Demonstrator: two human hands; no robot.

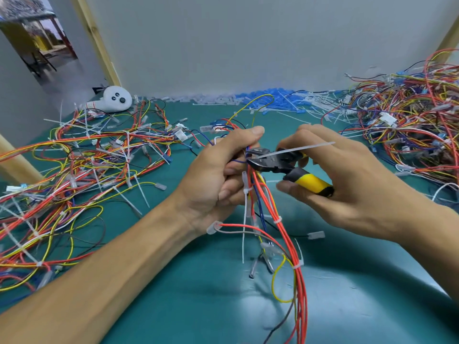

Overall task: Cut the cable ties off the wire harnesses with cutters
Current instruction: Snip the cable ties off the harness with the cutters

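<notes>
A: Closest in, what's there?
B: Bare green tabletop (188, 306). The wire harness (301, 306) trails down below the fingers, mostly red wires w/ some yellow and blue. Two white ties are on that stretch, the lower tie (297, 264) and the upper tie (277, 220), both under the L hand.

A: L hand?
B: L hand (218, 175) has its fingers curled tight round the harness bundle, thumb laid across the top. The bundle is held up off the tabletop.

A: R hand?
B: R hand (347, 184) has its fingers wrapped round the yellow/black handles of the cutters (273, 166). The cutter head points at the L fingers, nose at the bundle just beside the L thumb.

A: Jaws?
B: Nearly together at the base of a white cable tie (300, 149). Its tail runs back over the cutter head twd the R fingers. Can't tell if it's cut through.

A: Further out?
B: Outboard of the L fingers is the left tangle (87, 165) of harnesses, tie tails sticking up. Outboard of the R fingers is the right heap (409, 125), piled taller. Past both sets of fingertips, along the grey wall (248, 45), lie blue & white scraps (273, 96). A white gadget (116, 98) w/ dark buttons sits far beyond the L fingers.
</notes>
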